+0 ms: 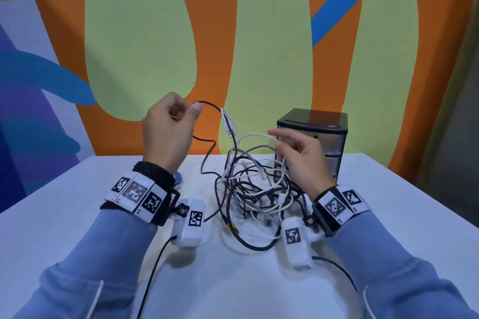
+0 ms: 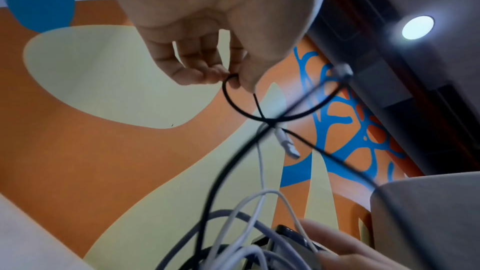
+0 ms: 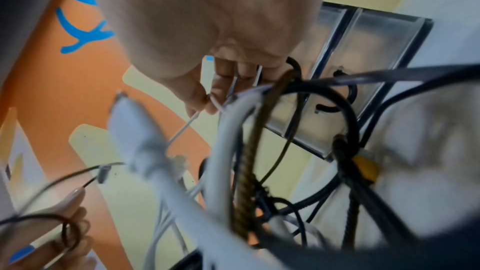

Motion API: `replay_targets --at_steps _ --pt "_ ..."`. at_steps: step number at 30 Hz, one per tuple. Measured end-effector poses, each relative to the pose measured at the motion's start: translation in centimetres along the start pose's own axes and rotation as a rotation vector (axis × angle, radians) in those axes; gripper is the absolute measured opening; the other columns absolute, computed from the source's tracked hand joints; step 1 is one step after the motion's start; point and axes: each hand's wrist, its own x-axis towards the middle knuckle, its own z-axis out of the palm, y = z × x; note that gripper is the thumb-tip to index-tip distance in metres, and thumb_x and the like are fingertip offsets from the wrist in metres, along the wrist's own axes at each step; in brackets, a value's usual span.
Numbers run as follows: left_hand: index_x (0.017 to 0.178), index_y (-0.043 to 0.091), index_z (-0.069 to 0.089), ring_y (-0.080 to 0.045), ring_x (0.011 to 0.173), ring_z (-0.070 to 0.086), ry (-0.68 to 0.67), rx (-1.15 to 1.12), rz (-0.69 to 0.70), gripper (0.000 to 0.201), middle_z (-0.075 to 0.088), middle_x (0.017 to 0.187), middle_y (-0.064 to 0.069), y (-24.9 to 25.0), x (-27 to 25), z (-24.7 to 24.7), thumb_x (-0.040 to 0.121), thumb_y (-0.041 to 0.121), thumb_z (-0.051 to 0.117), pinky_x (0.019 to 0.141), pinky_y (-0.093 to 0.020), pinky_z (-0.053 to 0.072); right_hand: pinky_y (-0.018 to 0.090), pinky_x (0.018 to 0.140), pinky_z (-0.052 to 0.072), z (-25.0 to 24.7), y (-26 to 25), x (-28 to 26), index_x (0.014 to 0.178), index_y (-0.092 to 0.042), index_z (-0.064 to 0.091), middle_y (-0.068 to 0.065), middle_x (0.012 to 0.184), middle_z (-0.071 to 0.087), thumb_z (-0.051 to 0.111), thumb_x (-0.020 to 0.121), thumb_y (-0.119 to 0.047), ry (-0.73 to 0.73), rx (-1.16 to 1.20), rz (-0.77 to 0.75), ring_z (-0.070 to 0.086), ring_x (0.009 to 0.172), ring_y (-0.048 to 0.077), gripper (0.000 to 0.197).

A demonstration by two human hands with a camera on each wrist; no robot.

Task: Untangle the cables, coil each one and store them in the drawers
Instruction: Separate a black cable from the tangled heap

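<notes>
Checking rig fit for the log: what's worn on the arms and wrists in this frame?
Both arms wear light blue sleeves. The left hand and right hand are bare. Each wrist carries a black band with white blocks of black-and-white square markers, plus a white camera pod with its own marker and a black cable.

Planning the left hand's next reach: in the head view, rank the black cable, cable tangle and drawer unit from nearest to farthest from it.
1. Black cable, pinched in the left hand.
2. Cable tangle, lower right, on the table.
3. Drawer unit, far right.
</notes>
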Motion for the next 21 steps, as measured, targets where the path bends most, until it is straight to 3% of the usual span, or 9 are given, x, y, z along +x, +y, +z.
replay_targets --at_steps 3,5,8,11,14,16,18,20,21 --pt "0.091 0.01 0.064 -0.027 0.069 0.061 -0.047 -0.147 -0.004 0.023 0.066 0.078 -0.012 0.0 -0.3 0.3 0.103 0.029 0.069 0.068 -0.034 0.054 0.025 0.055 0.04 0.3 -0.3 -0.1 0.095 -0.032 0.082 0.012 0.071 0.055 0.057 0.099 -0.01 0.016 -0.034 0.044 0.042 0.056 0.019 0.034" --pt "0.103 0.009 0.071 -0.023 0.061 0.059 -0.151 -0.226 -0.009 0.013 0.067 0.075 -0.014 0.6 -0.8 0.7 0.105 0.021 0.067 0.064 -0.032 0.052 0.028 0.064 0.047 0.3 -0.8 -0.3 0.095 -0.032 0.082 0.004 0.088 0.067 0.062 0.098 -0.011 0.022 -0.049 0.002 0.053 0.061 0.013 0.03" --pt "0.111 0.017 0.078 -0.016 0.058 0.051 -0.305 -0.245 0.029 0.014 0.059 0.065 -0.005 1.2 -1.6 1.5 0.106 0.016 0.065 0.057 -0.026 0.042 0.034 0.097 0.053 0.5 -2.1 -0.8 0.118 -0.034 0.075 -0.004 0.118 0.065 0.07 0.099 -0.02 -0.029 -0.033 -0.104 0.064 0.104 0.007 0.024" --pt "0.108 0.017 0.081 -0.014 0.059 0.048 -0.479 -0.255 0.074 0.013 0.056 0.061 0.001 1.7 -2.5 2.3 0.104 0.018 0.068 0.059 -0.026 0.037 0.036 0.099 0.053 1.1 -3.4 -1.6 0.136 -0.035 0.065 -0.005 0.125 0.069 0.074 0.098 -0.026 -0.153 0.067 -0.187 0.063 0.12 0.006 0.041" --pt "0.105 0.016 0.081 -0.02 0.069 0.059 -0.564 -0.238 0.114 0.015 0.073 0.077 -0.009 2.2 -3.2 2.8 0.103 0.021 0.068 0.067 -0.034 0.047 0.019 0.078 0.055 1.4 -4.1 -2.0 0.133 -0.014 0.068 0.005 0.117 0.075 0.072 0.098 -0.008 -0.255 0.165 -0.236 0.07 0.089 0.0 0.036" --pt "0.101 0.014 0.079 -0.018 0.071 0.061 -0.527 -0.245 0.115 0.014 0.075 0.081 -0.001 2.3 -3.3 2.9 0.103 0.021 0.066 0.07 -0.036 0.05 0.023 0.071 0.054 1.6 -3.8 -1.9 0.13 -0.016 0.07 0.012 0.101 0.074 0.071 0.098 -0.009 -0.244 0.155 -0.247 0.069 0.075 0.009 0.033" --pt "0.096 0.015 0.074 -0.015 0.063 0.049 -0.434 -0.261 0.096 0.015 0.06 0.067 0.01 2.3 -3.1 2.9 0.102 0.024 0.064 0.062 -0.032 0.04 0.032 0.066 0.053 1.6 -3.4 -1.7 0.122 -0.023 0.074 0.022 0.078 0.061 0.072 0.099 -0.017 -0.218 0.109 -0.218 0.062 0.065 0.017 0.024" --pt "0.09 0.018 0.07 -0.015 0.059 0.042 -0.318 -0.307 0.04 0.016 0.05 0.06 0.014 2.5 -2.7 2.9 0.099 0.029 0.062 0.058 -0.031 0.034 0.032 0.063 0.044 1.5 -2.9 -1.5 0.103 -0.025 0.079 0.017 0.068 0.047 0.074 0.098 -0.027 -0.153 0.04 -0.183 0.048 0.062 0.015 0.007" --pt "0.086 0.02 0.067 -0.015 0.057 0.039 -0.248 -0.339 -0.003 0.016 0.047 0.058 0.014 2.5 -2.4 2.7 0.097 0.03 0.061 0.056 -0.031 0.032 0.03 0.063 0.04 1.3 -2.7 -1.4 0.092 -0.022 0.078 0.012 0.066 0.045 0.076 0.096 -0.032 -0.106 0.024 -0.171 0.044 0.061 0.014 0.01"
